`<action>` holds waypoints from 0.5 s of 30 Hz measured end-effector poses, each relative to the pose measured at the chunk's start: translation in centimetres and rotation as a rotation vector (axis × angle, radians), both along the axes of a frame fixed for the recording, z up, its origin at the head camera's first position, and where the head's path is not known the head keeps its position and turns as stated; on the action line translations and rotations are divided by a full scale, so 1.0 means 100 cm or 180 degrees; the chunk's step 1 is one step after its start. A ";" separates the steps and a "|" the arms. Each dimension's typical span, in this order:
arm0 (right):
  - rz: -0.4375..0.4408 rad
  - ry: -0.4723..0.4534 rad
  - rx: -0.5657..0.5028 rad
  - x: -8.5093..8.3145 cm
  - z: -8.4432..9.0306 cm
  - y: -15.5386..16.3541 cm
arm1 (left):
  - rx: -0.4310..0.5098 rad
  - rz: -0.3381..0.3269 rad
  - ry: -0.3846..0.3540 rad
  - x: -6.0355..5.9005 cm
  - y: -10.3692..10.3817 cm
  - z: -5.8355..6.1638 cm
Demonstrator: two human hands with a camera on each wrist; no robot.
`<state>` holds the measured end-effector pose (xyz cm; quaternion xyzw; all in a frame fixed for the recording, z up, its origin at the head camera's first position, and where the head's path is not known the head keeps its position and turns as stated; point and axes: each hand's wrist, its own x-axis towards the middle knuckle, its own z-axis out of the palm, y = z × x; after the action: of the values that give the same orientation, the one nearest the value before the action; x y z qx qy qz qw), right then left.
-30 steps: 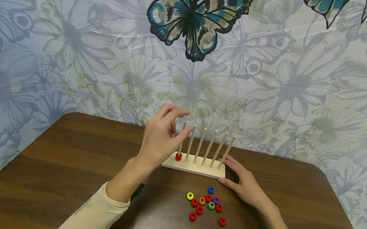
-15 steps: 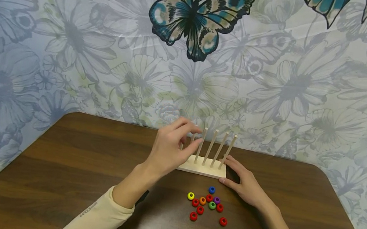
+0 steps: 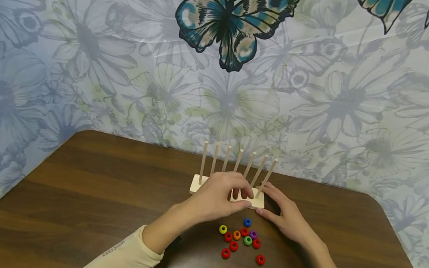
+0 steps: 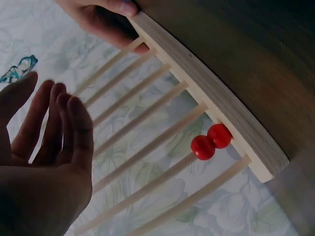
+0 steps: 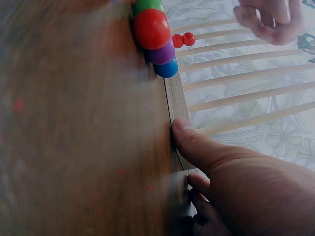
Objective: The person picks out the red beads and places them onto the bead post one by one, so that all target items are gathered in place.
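Peg rack [image 3: 198,185] stands near the table's [image 3: 77,190] back edge; loose beads [image 3: 242,239] lie in front. Left hand [image 3: 219,195], fingers relaxed and empty, covers its middle; right hand [image 3: 286,216] flat against its right end.

Left wrist view: two red beads [image 4: 210,141] sit threaded on one peg; other pegs bare.

Right wrist view: thumb [image 5: 197,147] presses the base; foreground blurred.

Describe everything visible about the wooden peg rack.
The rack is pale bare wood: a flat oblong base with seven thin round pegs in one row, standing upright. It sits on the brown table near the floral wall. Two red beads sit threaded at the bottom of the second peg from its left end. The right hand holds the base's right end, thumb on its front edge. The left hand, fingers relaxed, is in front of the pegs.
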<state>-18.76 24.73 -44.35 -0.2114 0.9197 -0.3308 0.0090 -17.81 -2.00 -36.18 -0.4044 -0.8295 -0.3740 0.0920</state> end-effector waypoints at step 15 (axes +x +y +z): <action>0.0052 0.0067 -0.0034 0.000 0.000 0.001 | -0.0889 -0.0506 -0.0407 0.011 0.015 -0.023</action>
<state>-18.72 24.81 -44.36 -0.2224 0.9162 -0.3334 0.0010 -16.71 -0.49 -38.52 -0.4529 -0.8430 -0.2862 -0.0479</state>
